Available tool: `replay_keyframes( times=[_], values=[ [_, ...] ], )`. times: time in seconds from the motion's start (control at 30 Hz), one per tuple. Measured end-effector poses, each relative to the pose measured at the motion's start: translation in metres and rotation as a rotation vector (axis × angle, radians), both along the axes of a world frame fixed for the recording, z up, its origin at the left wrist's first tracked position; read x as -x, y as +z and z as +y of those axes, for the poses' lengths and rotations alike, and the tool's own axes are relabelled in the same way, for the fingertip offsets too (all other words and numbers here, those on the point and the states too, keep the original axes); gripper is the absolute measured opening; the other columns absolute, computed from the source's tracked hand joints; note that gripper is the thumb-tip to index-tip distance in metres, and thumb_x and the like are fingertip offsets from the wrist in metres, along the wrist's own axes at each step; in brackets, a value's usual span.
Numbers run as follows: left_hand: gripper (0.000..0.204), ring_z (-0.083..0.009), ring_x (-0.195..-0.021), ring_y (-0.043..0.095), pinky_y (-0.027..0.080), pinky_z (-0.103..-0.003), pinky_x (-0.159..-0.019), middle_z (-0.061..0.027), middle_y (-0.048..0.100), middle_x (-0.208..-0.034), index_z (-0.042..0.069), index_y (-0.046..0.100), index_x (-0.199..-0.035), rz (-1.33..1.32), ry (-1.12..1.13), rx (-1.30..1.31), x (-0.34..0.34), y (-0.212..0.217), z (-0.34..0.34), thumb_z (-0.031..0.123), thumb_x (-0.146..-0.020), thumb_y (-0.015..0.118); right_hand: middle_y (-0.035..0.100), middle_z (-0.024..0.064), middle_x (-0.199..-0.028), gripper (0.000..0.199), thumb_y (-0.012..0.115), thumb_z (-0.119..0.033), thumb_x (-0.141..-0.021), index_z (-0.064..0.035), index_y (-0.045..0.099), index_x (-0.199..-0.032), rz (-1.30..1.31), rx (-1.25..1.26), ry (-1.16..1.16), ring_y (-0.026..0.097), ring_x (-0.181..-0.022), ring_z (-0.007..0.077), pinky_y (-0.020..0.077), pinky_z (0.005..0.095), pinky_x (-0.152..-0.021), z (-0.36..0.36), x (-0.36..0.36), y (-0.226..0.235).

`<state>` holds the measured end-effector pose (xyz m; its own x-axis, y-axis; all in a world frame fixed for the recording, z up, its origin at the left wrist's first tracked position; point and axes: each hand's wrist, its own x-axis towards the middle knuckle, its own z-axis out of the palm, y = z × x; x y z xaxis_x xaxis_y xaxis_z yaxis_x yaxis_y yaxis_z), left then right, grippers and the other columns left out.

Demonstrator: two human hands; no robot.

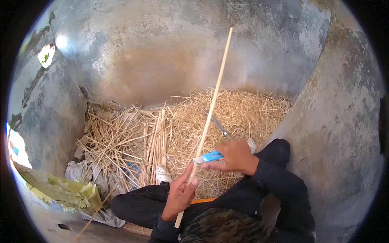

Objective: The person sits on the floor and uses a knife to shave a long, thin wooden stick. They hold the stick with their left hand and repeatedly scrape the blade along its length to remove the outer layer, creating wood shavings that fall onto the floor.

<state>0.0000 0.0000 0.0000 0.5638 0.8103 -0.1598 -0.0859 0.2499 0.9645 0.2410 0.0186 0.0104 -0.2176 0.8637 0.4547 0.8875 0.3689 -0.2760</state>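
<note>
In the head view, your left hand (181,195) has its fingers clamped around the lower part of a long pale stick (215,95), which slants up and slightly right in front of you. Your right hand (238,157) has its fingers closed on a blue-handled knife (212,156), its blade against the stick just above your left fingertips. A grey metal tool (218,124) shows just beyond your right hand, over loose straw (259,107). Thin sticks (121,139) lie heaped to the left, near your white shoe (163,174).
</note>
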Motion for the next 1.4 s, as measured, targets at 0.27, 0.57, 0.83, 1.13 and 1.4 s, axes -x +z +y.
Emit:
replay_keyframes(
  times=[0.27, 0.57, 0.83, 1.13, 1.4],
  values=[
    [0.056, -0.0001, -0.053, 0.036, 0.030, -0.018, -0.046, 0.0069, 0.047, -0.070, 0.002, 0.026, -0.146, -0.156, -0.010, 0.089, -0.034, -0.006, -0.015, 0.012, -0.097, 0.051, 0.049, 0.0109, -0.043, 0.072, 0.059, -0.078, -0.067, -0.0074, 0.056, -0.051, -0.183, -0.124, -0.069, 0.056, -0.040, 0.0270, 0.0425, 0.0379, -0.040, 0.000, -0.039, 0.004],
    [0.053, -0.0011, -0.054, 0.037, 0.032, -0.019, -0.048, 0.0049, 0.051, -0.074, 0.000, 0.030, -0.144, -0.026, -0.002, 0.048, -0.021, 0.005, -0.026, 0.013, -0.098, 0.051, 0.047, 0.0105, -0.040, 0.074, 0.051, -0.078, -0.074, -0.0082, 0.058, -0.050, -0.155, -0.042, -0.059, 0.054, -0.039, 0.0268, 0.0404, 0.0394, -0.040, 0.011, -0.042, 0.011],
    [0.052, -0.0016, -0.051, 0.035, 0.032, -0.020, -0.048, 0.0043, 0.049, -0.068, -0.001, 0.029, -0.144, -0.038, -0.026, 0.081, -0.011, 0.006, -0.033, 0.010, -0.098, 0.049, 0.048, 0.0124, -0.042, 0.072, 0.049, -0.074, -0.078, -0.0080, 0.058, -0.050, -0.093, -0.024, -0.025, 0.055, -0.041, 0.0294, 0.0414, 0.0409, -0.041, 0.014, -0.043, -0.003],
    [0.051, -0.0029, -0.050, 0.033, 0.031, -0.022, -0.047, 0.0055, 0.040, -0.061, 0.002, 0.029, -0.145, -0.182, -0.019, 0.109, -0.007, 0.002, -0.036, 0.012, -0.098, 0.048, 0.046, 0.0093, -0.040, 0.076, 0.053, -0.080, -0.070, -0.0080, 0.055, -0.047, -0.128, -0.038, -0.023, 0.050, -0.036, 0.0267, 0.0387, 0.0391, -0.038, 0.000, -0.027, -0.003],
    [0.051, -0.0030, -0.051, 0.033, 0.030, -0.022, -0.048, 0.0055, 0.041, -0.065, 0.002, 0.029, -0.145, -0.131, 0.051, 0.057, -0.018, 0.015, -0.037, 0.011, -0.098, 0.048, 0.045, 0.0065, -0.040, 0.073, 0.056, -0.079, -0.069, -0.0090, 0.056, -0.049, -0.117, -0.224, -0.114, 0.046, -0.034, 0.0230, 0.0364, 0.0357, -0.037, 0.033, -0.051, 0.029]
  ],
)
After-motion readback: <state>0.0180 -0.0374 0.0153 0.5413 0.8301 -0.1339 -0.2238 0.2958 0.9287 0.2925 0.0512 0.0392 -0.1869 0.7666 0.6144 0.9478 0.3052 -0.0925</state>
